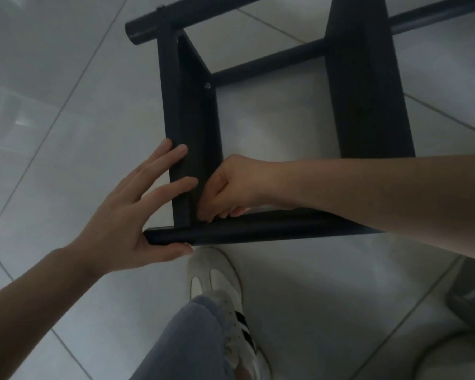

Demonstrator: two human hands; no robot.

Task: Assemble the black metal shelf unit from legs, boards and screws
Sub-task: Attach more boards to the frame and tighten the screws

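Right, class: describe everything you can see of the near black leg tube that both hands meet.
The near leg tube is a round, matte black bar, metal by its look, lying level above the tiled floor. The left hand cups its left end; the right hand curls its fingers where the near board joins it.

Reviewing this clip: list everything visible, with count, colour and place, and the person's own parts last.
Black metal shelf boards: two, black, on edge between the legs, a second to the right.
Black round metal legs: three visible, black, near, middle and far.
Screw: one, silvery, on the left board.
Tiled floor: pale grey, beneath.
Left hand: steadies board and near leg end.
Right hand: fingers curled at the joint.
Shoe: one, white.
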